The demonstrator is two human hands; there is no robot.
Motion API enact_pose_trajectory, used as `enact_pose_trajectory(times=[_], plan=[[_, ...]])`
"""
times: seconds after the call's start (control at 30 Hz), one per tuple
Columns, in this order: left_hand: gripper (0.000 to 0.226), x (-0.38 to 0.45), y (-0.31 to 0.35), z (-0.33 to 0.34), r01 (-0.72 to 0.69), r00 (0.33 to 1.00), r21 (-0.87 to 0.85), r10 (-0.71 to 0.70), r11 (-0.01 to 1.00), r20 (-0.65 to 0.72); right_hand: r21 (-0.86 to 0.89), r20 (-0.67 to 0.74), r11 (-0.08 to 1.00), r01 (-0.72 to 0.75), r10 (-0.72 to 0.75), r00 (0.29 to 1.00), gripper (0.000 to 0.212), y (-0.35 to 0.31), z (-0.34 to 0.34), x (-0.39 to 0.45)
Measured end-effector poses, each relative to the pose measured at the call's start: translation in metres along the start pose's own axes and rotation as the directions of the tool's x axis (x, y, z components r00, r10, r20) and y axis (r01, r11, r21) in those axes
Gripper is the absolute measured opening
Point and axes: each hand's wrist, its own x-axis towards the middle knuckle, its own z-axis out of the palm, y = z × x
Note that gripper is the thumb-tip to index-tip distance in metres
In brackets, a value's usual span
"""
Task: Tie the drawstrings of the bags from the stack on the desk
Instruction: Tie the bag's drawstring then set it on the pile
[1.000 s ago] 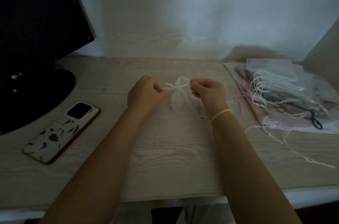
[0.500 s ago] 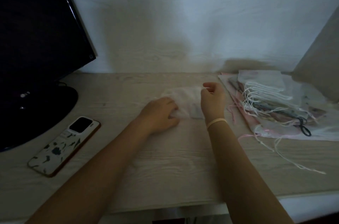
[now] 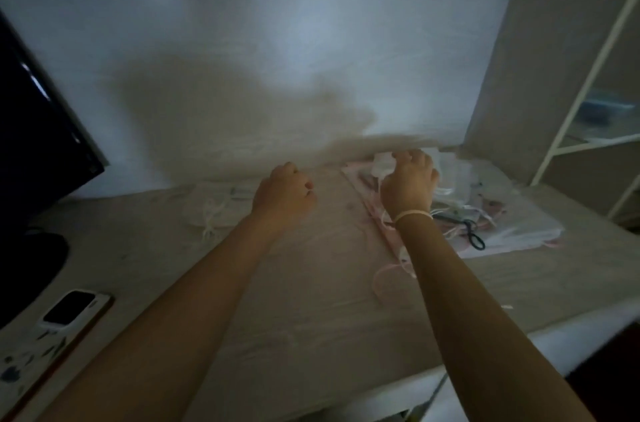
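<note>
A stack of thin drawstring bags [image 3: 485, 214] lies at the back right of the desk, with white and pink strings trailing off its near edge. My right hand [image 3: 408, 182] is on the top of the stack, fingers curled around a white bag [image 3: 381, 162]. My left hand [image 3: 284, 193] hovers over the desk left of the stack, loosely closed and holding nothing. A sheer white bag with knotted strings [image 3: 214, 210] lies flat by the wall, just left of my left hand.
A black monitor [image 3: 38, 131] on a round stand fills the left side. A phone in a patterned case [image 3: 55, 328] lies at the near left. A black hair tie [image 3: 474, 238] rests on the stack. A white shelf frame [image 3: 585, 103] stands right of the desk.
The tied white bag was laid down near the wall and released. My right hand moved right onto the stack and closed on a new bag. The view tilted up and right.
</note>
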Motion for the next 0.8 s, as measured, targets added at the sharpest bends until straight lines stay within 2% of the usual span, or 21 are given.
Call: enact_pose_trajectory(times=[0.07, 0.1, 0.17, 0.3, 0.43, 0.57, 0.63, 0.73, 0.8], plan=[[0.023, 0.007, 0.024, 0.004, -0.040, 0.999, -0.058, 0.041, 0.998, 0.022, -0.191, 0.122, 0.982, -0.012, 0.036, 0.992, 0.050, 0.023, -0.006, 0.009], [0.022, 0.012, 0.040, 0.008, -0.059, 0.998, -0.086, 0.062, 0.995, 0.021, -0.229, 0.170, 0.973, -0.023, 0.063, 0.983, 0.048, 0.037, -0.010, 0.014], [0.022, 0.014, 0.051, 0.013, -0.060, 0.997, -0.129, 0.064, 0.990, 0.030, -0.243, 0.241, 0.970, -0.007, 0.067, 0.968, 0.038, 0.044, -0.012, 0.016], [0.023, 0.015, 0.065, 0.023, -0.045, 0.997, -0.178, 0.056, 0.983, 0.057, -0.214, 0.221, 0.976, 0.048, 0.000, 0.975, 0.029, 0.051, -0.015, 0.015], [0.023, 0.014, 0.065, 0.030, 0.002, 0.998, -0.220, 0.012, 0.976, 0.063, -0.153, 0.255, 0.988, 0.015, 0.025, 0.967, 0.025, 0.056, -0.016, 0.015], [0.024, 0.010, 0.054, 0.035, 0.091, 0.993, -0.288, -0.067, 0.953, 0.092, 0.005, 0.150, 1.000, 0.013, -0.013, 0.989, 0.021, 0.046, -0.017, 0.015], [0.027, 0.008, 0.047, 0.035, 0.145, 0.989, -0.364, -0.133, 0.920, 0.059, 0.144, 0.105, 0.987, 0.068, -0.083, 0.991, 0.018, 0.030, -0.016, 0.014], [0.016, -0.001, 0.030, 0.030, 0.232, 0.968, -0.469, -0.251, 0.852, 0.023, 0.313, 0.083, 0.925, 0.215, -0.252, 0.964, 0.012, -0.007, -0.009, 0.002], [0.017, -0.008, 0.012, 0.028, 0.255, 0.960, -0.330, -0.278, 0.909, -0.024, 0.345, 0.126, 0.905, 0.249, -0.308, 0.943, 0.009, -0.026, 0.003, -0.010]])
